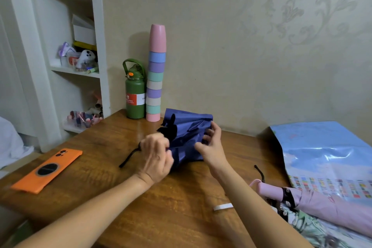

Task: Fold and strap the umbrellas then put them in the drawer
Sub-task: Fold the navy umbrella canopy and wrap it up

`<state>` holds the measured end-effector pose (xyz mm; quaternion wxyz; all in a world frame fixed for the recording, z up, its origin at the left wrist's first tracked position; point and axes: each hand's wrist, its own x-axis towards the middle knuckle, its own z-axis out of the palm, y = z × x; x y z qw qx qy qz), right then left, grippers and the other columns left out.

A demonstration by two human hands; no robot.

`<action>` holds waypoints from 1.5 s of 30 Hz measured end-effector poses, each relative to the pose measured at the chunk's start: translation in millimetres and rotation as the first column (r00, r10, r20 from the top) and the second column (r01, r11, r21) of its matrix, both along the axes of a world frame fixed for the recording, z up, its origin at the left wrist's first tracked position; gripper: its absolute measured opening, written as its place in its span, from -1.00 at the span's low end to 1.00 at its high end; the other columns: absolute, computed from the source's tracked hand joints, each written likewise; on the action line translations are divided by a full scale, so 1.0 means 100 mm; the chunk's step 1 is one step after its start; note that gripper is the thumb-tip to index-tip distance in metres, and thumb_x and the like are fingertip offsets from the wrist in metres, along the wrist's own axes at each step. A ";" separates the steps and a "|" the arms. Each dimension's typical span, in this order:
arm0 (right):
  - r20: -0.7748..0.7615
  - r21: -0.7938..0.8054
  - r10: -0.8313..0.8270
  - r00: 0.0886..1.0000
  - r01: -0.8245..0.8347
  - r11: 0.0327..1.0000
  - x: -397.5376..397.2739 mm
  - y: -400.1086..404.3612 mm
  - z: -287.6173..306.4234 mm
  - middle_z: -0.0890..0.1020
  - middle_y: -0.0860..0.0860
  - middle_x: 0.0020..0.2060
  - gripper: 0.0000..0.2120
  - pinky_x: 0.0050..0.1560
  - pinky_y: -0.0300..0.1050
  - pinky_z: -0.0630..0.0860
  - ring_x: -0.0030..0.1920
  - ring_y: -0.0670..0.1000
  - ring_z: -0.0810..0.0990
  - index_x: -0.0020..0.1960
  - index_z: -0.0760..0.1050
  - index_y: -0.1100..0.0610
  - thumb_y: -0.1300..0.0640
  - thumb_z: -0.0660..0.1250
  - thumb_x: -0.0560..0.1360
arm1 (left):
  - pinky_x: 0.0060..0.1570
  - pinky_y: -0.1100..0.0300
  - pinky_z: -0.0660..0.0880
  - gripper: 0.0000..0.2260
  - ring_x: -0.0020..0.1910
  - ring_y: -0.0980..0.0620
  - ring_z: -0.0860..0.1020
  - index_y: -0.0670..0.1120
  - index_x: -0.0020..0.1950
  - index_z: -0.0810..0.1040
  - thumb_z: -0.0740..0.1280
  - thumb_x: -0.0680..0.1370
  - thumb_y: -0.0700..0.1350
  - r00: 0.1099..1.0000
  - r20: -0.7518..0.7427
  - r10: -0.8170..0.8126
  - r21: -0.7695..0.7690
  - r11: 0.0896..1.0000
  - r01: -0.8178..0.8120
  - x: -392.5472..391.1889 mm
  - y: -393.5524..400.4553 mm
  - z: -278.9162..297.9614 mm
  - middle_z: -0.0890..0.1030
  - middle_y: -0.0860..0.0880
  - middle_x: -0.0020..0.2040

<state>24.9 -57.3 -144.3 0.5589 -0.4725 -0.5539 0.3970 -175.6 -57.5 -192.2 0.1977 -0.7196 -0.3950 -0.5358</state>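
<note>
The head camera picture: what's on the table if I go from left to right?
orange phone → green bottle → stack of cups → blue umbrella → pink umbrella

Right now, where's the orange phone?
The orange phone lies face down on the wooden table's left side, left of the left hand.

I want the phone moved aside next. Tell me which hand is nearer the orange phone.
Left. The left hand grips the blue umbrella at its handle end, just right of the orange phone. The right hand is farther right, on the umbrella's canopy.
</note>
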 end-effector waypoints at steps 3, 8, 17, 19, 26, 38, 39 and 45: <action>0.369 0.169 -0.132 0.920 0.073 0.983 -0.07 0.00 -0.06 0.43 -0.03 0.27 -0.15 0.19 -0.11 0.57 0.18 -0.06 0.50 0.55 0.15 -0.03 0.29 0.46 0.38 | 0.06 0.04 0.37 -0.71 0.03 -0.08 0.40 -0.08 0.09 0.34 0.30 0.46 -0.01 0.942 -0.329 -0.069 0.067 0.993 0.096 0.13 -0.11 -0.03 0.37 -0.07 0.06; 0.433 0.277 -0.291 0.853 0.181 0.944 -0.08 -0.02 0.00 0.57 -0.10 -0.28 -0.74 -0.28 -0.36 0.42 -0.24 -0.23 0.55 0.15 0.45 0.04 0.12 0.47 0.54 | 0.32 -0.04 0.43 -0.43 0.29 -0.12 0.45 -0.09 0.34 0.39 0.38 0.46 0.19 0.935 -0.354 0.018 -0.193 0.977 -0.092 0.25 -0.08 -0.01 0.44 -0.10 0.28; 0.507 0.141 -0.019 0.862 -0.061 0.988 0.13 -0.11 0.08 0.61 -0.19 -0.40 -0.65 -0.31 -0.23 0.39 -0.39 -0.18 0.53 -0.20 0.61 -0.01 -0.06 0.23 0.68 | 0.58 -0.10 0.10 -0.48 0.64 0.03 0.10 0.07 0.49 0.49 0.02 0.65 0.25 0.967 -0.222 -0.124 -0.551 0.834 -0.020 0.07 0.24 0.35 0.27 -0.01 0.62; 0.564 0.099 0.007 0.826 -0.076 0.992 0.17 -0.11 0.03 0.57 -0.13 -0.48 -0.60 -0.34 -0.18 0.36 -0.48 -0.15 0.48 -0.28 0.59 0.04 -0.07 0.24 0.67 | 0.61 -0.10 -0.05 -0.50 0.66 0.05 -0.09 0.14 0.58 0.35 0.12 0.66 0.23 0.916 -0.372 -0.151 -0.627 0.768 -0.128 0.03 0.34 0.34 0.08 0.02 0.68; 0.753 0.345 -0.268 0.601 -0.013 0.939 0.25 -0.14 -0.30 0.45 -0.16 -0.09 -0.84 -0.20 -0.18 0.47 -0.16 -0.11 0.50 0.05 0.50 -0.07 -0.14 0.25 0.61 | 0.59 -0.18 -0.20 -0.51 0.65 0.00 -0.27 0.20 0.64 0.19 0.16 0.70 0.15 0.848 -0.510 -0.144 -0.709 0.629 -0.320 -0.01 0.44 0.17 -0.13 0.00 0.70; 0.848 0.151 0.004 0.529 -0.250 0.956 0.19 -0.15 -0.46 0.60 -0.13 -0.01 -0.59 0.03 -0.02 0.51 0.05 -0.03 0.59 0.34 0.37 -0.09 -0.31 0.06 0.65 | 0.36 -0.12 0.19 -0.61 0.35 -0.10 0.42 0.11 0.39 0.42 -0.04 0.71 0.22 0.937 -0.348 -0.013 -0.768 0.578 -0.277 0.07 0.58 0.14 0.54 -0.01 0.28; 0.834 0.209 -0.055 0.548 -0.223 0.952 0.18 -0.12 -0.45 0.58 -0.12 0.05 -0.60 0.06 -0.03 0.51 0.09 -0.03 0.58 0.35 0.38 -0.07 -0.26 0.05 0.67 | 0.30 -0.10 0.23 -0.64 0.27 -0.10 0.46 0.12 0.25 0.46 -0.05 0.71 0.21 0.939 -0.342 -0.014 -0.763 0.588 -0.269 0.07 0.58 0.15 0.57 0.00 0.15; 0.890 0.271 -0.210 0.404 -0.099 0.958 0.10 0.09 -0.42 0.43 -0.14 0.44 -0.58 0.39 0.03 0.28 0.45 0.00 0.32 0.49 0.40 -0.10 -0.14 0.06 0.69 | 0.10 -0.04 0.34 -0.64 0.01 -0.05 0.49 0.04 -0.07 0.52 0.01 0.69 0.13 0.959 -0.234 0.161 -0.515 0.816 -0.262 -0.01 0.61 0.10 0.49 0.02 -0.06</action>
